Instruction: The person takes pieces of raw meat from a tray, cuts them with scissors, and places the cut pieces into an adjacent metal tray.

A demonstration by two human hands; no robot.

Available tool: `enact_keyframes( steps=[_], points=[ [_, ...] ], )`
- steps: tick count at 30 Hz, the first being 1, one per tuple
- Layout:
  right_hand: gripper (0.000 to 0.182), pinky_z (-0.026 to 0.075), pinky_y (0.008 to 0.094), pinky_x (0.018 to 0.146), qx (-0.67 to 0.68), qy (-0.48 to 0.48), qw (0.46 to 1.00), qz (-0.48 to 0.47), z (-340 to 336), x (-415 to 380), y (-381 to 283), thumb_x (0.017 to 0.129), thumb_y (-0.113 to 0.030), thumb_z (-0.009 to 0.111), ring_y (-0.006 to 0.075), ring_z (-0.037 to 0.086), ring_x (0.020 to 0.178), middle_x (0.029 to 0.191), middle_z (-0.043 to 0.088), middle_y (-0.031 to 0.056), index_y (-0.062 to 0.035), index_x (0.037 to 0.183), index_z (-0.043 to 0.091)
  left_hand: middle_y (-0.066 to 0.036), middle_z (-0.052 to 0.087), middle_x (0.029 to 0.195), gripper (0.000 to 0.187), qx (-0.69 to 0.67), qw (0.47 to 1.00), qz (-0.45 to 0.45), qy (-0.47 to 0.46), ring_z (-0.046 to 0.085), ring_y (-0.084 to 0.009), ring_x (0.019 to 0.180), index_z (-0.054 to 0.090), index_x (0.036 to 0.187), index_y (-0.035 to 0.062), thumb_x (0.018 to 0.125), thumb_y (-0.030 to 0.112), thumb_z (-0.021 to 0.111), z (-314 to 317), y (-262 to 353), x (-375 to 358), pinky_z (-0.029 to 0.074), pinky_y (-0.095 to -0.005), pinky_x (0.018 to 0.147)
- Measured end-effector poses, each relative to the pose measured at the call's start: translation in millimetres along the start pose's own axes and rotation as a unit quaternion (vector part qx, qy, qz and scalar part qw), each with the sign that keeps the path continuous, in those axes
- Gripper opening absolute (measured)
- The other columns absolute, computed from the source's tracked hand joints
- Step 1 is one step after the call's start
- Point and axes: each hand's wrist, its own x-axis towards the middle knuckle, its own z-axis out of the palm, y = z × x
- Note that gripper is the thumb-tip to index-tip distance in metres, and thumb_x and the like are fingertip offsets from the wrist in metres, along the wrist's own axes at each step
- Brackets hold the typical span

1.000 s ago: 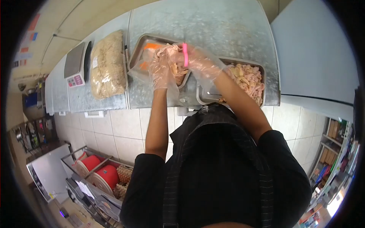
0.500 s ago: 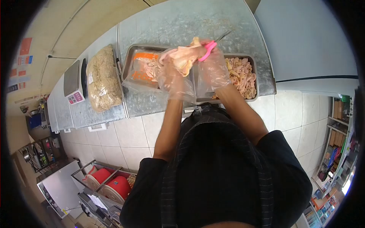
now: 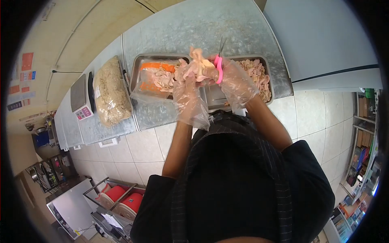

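Both hands wear clear plastic gloves. My left hand [image 3: 187, 87] is closed round a piece of pale raw meat or skin [image 3: 197, 65], held up above the gap between two metal trays. My right hand [image 3: 235, 79] holds scissors with pink handles [image 3: 219, 69], their blades pointing away from me, and its fingers touch the right side of the piece. The left tray [image 3: 135, 75] holds an orange-printed plastic bag [image 3: 157, 66] with pale pieces [image 3: 164, 79] on and beside it. Many cut pieces [image 3: 257, 75] fill the right side of the right tray [image 3: 270, 83].
Left of the trays, a large clear bag of beige crumbs [image 3: 111, 91] lies on the metal table [image 3: 162, 32], beside a digital scale [image 3: 79, 95]. A grey-blue panel [image 3: 320, 40] stands at the right. Red containers [image 3: 131, 201] sit on a rack below left.
The scissors have turned from pointing right to pointing nearly straight away from me. The piece has shifted and bunched up between my hands. The view has moved slightly.
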Motion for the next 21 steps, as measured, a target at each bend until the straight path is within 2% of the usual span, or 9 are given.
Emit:
enact_keyframes(
  steps=[1,4,8,10,14,17,18,20,21],
  points=[
    [0.031,0.047,0.0281,0.068,-0.069,-0.012,0.997,-0.032,-1,0,1,0.086,-0.025,0.068,0.011,0.057,0.074,0.084,0.063,0.0037,0.0004,0.102,0.061,-0.005,0.056,0.114,0.041,-0.009,0.998,-0.032,-0.051,0.053,-0.0117,0.098,0.048,0.129,0.0041,0.101,0.033,0.044,-1,6,-2,0.045,-0.0275,0.083],
    [0.026,0.048,0.0251,0.07,-0.211,0.018,0.977,-0.028,-3,-4,-7,0.087,-0.018,0.068,0.0078,0.056,0.081,0.089,0.062,0.0022,-0.0022,0.106,0.059,-0.008,0.059,0.111,0.042,-0.099,0.995,-0.013,-0.006,0.058,-0.0142,0.097,0.048,0.127,0.0009,0.098,0.031,0.051,8,11,-9,0.05,-0.0261,0.083],
    [0.025,0.049,0.0251,0.065,-0.183,0.063,0.981,-0.022,-4,2,20,0.085,-0.016,0.069,0.0083,0.057,0.078,0.086,0.062,0.0017,-0.003,0.104,0.059,-0.009,0.056,0.118,0.04,-0.135,0.989,-0.051,0.04,0.056,-0.0161,0.105,0.045,0.129,0.0019,0.1,0.03,0.047,25,35,-22,0.049,-0.0278,0.088],
    [0.023,0.05,0.0253,0.061,-0.163,0.098,0.98,-0.061,-5,3,27,0.085,-0.014,0.068,0.0082,0.057,0.074,0.086,0.061,0.0011,-0.003,0.102,0.058,-0.01,0.055,0.119,0.036,-0.216,0.967,-0.124,0.044,0.054,-0.0176,0.107,0.047,0.125,0.0024,0.102,0.029,0.042,24,32,-20,0.048,-0.0301,0.091],
    [0.02,0.05,0.0251,0.061,-0.128,0.116,0.984,-0.041,-14,-2,23,0.085,-0.012,0.067,0.0081,0.057,0.075,0.085,0.062,0.0012,-0.0031,0.1,0.058,-0.011,0.056,0.115,0.031,-0.291,0.937,-0.18,0.063,0.055,-0.0181,0.104,0.048,0.121,0.002,0.102,0.025,0.04,21,33,-30,0.05,-0.0304,0.089],
    [0.022,0.049,0.0276,0.063,-0.046,0.173,0.982,-0.059,-35,2,34,0.084,-0.02,0.064,0.0136,0.061,0.067,0.081,0.067,0.0059,-0.0007,0.095,0.064,-0.01,0.057,0.108,0.029,-0.345,0.905,-0.242,0.051,0.056,-0.0164,0.098,0.05,0.118,0.0026,0.102,0.025,0.041,3,9,-37,0.052,-0.029,0.083],
    [0.022,0.049,0.0262,0.06,-0.234,0.177,0.945,-0.142,-51,8,37,0.084,-0.019,0.064,0.0122,0.059,0.065,0.08,0.066,0.0058,0.0,0.096,0.063,-0.008,0.058,0.105,0.026,-0.039,0.995,-0.086,-0.015,0.057,-0.0151,0.096,0.051,0.115,0.0036,0.102,0.024,0.041,-7,6,-40,0.052,-0.0277,0.08],
    [0.022,0.048,0.0247,0.058,-0.413,0.176,0.867,-0.217,-77,14,38,0.085,-0.018,0.064,0.0109,0.058,0.062,0.08,0.065,0.0056,0.0006,0.098,0.063,-0.007,0.059,0.102,0.023,0.272,0.955,0.083,-0.083,0.057,-0.0139,0.094,0.052,0.113,0.0046,0.102,0.022,0.041,-24,4,-38,0.052,-0.0264,0.077],
    [0.024,0.049,0.0254,0.06,-0.229,0.191,0.948,-0.109,-82,13,22,0.085,-0.019,0.065,0.0109,0.058,0.064,0.079,0.064,0.005,0.0005,0.098,0.062,-0.005,0.059,0.099,0.021,-0.068,0.994,-0.078,-0.026,0.057,-0.014,0.091,0.053,0.109,0.006,0.102,0.022,0.041,-32,6,-36,0.051,-0.0274,0.077]
  ],
)
